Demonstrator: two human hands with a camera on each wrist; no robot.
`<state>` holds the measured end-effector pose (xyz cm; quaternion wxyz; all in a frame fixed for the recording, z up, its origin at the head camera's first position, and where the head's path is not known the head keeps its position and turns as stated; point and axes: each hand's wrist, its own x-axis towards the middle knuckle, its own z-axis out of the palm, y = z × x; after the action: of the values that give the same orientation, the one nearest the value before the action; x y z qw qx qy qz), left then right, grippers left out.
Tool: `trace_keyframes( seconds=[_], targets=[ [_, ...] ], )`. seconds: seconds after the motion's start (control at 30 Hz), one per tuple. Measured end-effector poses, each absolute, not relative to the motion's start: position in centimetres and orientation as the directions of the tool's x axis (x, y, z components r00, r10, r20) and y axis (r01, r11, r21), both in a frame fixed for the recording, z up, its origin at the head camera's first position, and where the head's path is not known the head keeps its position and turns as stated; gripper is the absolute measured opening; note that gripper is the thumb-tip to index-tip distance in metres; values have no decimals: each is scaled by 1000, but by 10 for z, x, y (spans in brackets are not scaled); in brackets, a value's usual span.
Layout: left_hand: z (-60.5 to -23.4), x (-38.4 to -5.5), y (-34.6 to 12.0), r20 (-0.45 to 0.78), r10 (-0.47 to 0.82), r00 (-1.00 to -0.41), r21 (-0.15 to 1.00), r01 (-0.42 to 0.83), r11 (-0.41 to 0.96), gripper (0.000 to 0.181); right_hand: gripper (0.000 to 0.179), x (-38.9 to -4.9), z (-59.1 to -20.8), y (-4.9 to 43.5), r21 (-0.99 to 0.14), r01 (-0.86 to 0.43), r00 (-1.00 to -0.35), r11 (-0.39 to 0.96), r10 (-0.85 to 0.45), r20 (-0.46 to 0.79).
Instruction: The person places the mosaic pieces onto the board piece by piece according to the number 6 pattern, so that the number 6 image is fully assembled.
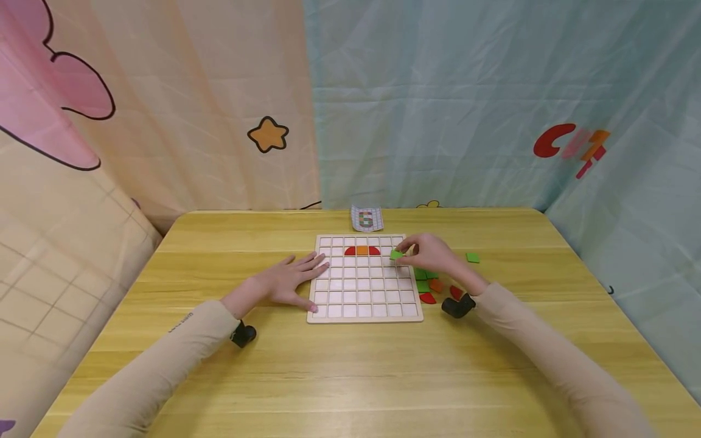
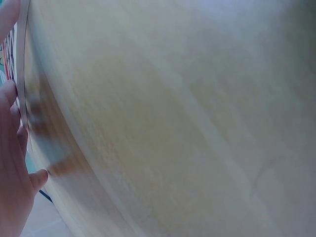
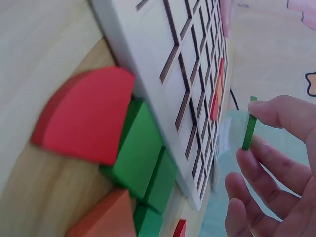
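My right hand pinches a green square tile between thumb and fingers, held over the upper right part of the white grid board. Near the board's top row, an orange square sits between two red quarter-circle tiles, such as the left one. My left hand lies with spread, straight fingers on the board's left edge, thumb at its lower left corner. In the left wrist view, part of that hand shows at the frame's edge.
Right of the board lie loose green tiles, a red quarter-circle and an orange piece. One green square lies farther right. A small patterned card stands behind the board, near the curtain at the table's back edge.
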<state>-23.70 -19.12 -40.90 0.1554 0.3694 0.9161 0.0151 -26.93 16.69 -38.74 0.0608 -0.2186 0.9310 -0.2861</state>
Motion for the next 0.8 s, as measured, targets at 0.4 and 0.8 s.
trace_keyframes(
  seconds=[0.4, 0.8],
  targets=[
    [-406, -236, -191, -285, 675, -681, 142, 666, 732, 104, 29, -275, -388, 135, -522, -437, -865, 733, -502, 19],
    [-408, -237, -191, -274, 677, -683, 149, 665, 732, 104, 28, -282, -388, 108, -542, -417, -869, 730, -494, 4]
  ],
)
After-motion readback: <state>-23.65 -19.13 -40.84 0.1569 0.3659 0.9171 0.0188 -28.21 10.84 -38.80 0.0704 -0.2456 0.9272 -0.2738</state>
